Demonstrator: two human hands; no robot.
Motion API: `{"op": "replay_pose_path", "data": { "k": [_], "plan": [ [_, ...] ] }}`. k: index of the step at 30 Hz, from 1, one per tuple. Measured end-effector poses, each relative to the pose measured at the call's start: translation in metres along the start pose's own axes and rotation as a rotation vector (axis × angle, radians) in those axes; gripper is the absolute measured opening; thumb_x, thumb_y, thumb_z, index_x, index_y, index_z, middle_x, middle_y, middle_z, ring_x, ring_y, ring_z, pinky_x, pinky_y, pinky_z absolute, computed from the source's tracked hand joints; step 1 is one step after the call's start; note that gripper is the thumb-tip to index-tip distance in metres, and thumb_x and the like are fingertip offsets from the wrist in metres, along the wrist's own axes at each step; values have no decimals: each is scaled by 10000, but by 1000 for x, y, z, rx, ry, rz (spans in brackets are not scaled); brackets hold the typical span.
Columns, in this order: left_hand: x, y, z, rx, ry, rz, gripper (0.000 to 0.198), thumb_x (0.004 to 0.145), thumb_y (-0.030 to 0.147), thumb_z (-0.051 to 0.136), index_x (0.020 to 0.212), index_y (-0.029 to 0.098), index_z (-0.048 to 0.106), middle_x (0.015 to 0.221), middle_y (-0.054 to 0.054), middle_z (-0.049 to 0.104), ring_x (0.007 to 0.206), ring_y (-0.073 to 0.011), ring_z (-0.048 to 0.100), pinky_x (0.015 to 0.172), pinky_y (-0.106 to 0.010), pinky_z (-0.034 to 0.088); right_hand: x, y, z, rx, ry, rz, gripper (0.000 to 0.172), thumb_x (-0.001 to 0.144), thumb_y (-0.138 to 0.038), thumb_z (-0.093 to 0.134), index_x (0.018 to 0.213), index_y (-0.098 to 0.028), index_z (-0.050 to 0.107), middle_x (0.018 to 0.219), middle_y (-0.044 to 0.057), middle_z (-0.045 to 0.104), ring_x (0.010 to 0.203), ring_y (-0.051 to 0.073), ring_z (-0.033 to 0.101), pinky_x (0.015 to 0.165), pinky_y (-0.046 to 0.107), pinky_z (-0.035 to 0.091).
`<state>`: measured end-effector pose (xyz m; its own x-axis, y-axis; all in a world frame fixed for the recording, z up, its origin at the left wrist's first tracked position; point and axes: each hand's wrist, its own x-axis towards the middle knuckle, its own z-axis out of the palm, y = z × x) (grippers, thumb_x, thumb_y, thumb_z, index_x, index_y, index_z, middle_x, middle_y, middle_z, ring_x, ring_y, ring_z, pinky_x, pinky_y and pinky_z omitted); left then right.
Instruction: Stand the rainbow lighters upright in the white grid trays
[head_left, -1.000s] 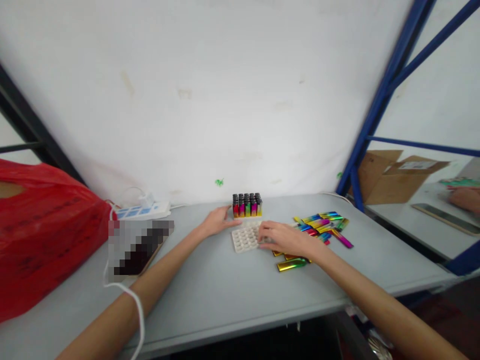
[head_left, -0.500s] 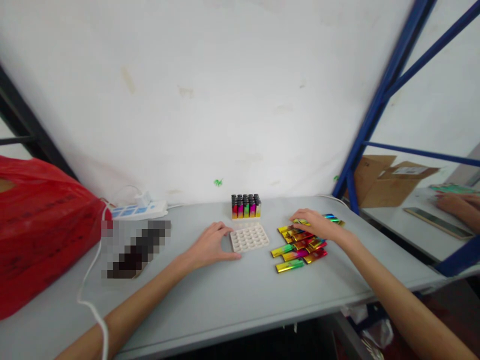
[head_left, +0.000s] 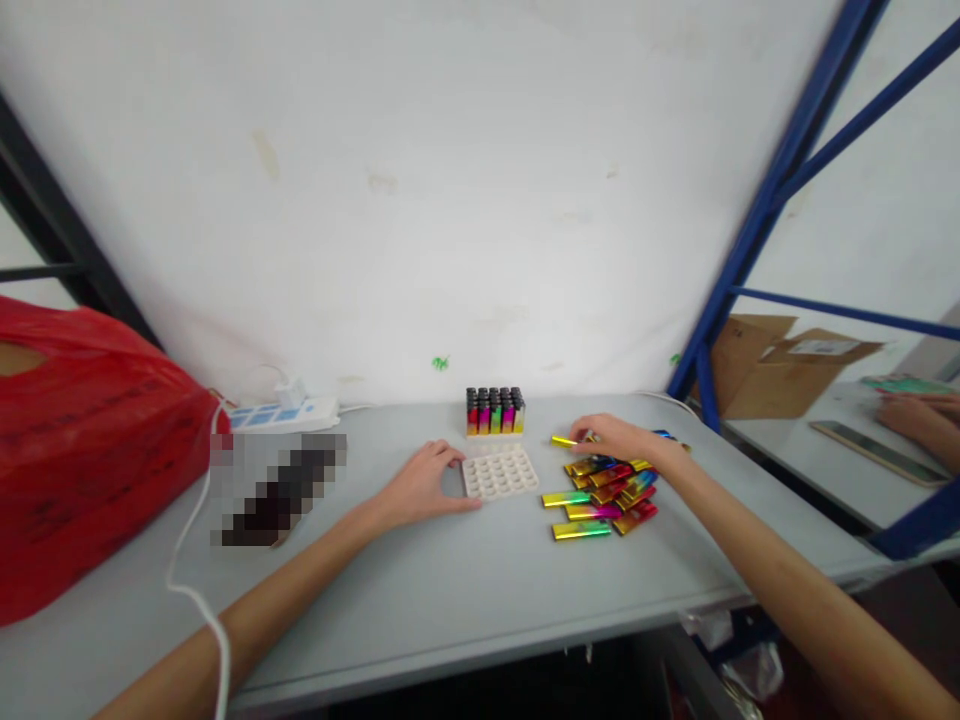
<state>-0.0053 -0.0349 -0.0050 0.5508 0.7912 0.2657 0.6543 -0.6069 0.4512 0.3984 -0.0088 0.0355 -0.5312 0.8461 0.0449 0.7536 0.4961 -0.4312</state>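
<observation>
A flat white tray (head_left: pixel 500 473), moulded with rows of round hollows, is set on the middle of a grey table (head_left: pixel 420 600). Its left end is framed by the left hand (head_left: pixel 424 483), thumb and fingers spread wide. In the right hand (head_left: pixel 611 438), a shiny yellow piece (head_left: pixel 562 441), seemingly a lighter, though small in view, is pinched with its end poking out. Beside that hand, loose metallic pieces (head_left: pixel 611 485) in yellow, green, red, magenta and blue are heaped. Just behind the tray, upright lighters (head_left: pixel 495 415) with black tops and multicoloured bodies are packed in rows.

Dark markings on a red plastic bag (head_left: pixel 97 450) and a white label (head_left: pixel 825 347) on an open cardboard box (head_left: pixel 757 375) cannot be read. Green marks (head_left: pixel 440 363) are seen on the scuffed white wall (head_left: pixel 487 200). A power strip (head_left: pixel 285 415) is placed at left; at right, another person's hand (head_left: pixel 915 412) is seen beyond a blue metal frame (head_left: pixel 720 290).
</observation>
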Motion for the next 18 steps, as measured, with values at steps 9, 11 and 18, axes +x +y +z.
{"op": "replay_pose_path", "data": {
  "k": [9, 11, 18],
  "plan": [
    [20, 0, 0, -6, -39, 60, 671, 728, 700, 833, 1144, 180, 745, 1072, -94, 710, 1042, -320, 675, 976, -428, 538, 40, -45, 0, 657, 534, -10, 525, 842, -643, 764, 1099, -186, 770, 687, -35, 588, 670, 142, 533, 682, 287, 453],
    [20, 1, 5, -1, -20, 61, 672, 734, 699, 834, 1153, 182, 743, 1067, -96, 704, 1030, -319, 667, 971, -437, 537, 56, -60, 7, 841, 594, -17, 507, 788, -662, 811, 967, -190, 763, 700, -36, 580, 678, 128, 514, 679, 277, 449],
    [8, 2, 12, 40, 50, 54, 617, 786, 662, 825, 1174, 191, 731, 1079, -98, 682, 1029, -308, 650, 970, -436, 530, 74, -97, 48, 1163, 352, -75, 573, 816, -773, 747, 872, -220, 608, 726, -42, 572, 622, 120, 540, 615, 266, 509]
  ]
}}
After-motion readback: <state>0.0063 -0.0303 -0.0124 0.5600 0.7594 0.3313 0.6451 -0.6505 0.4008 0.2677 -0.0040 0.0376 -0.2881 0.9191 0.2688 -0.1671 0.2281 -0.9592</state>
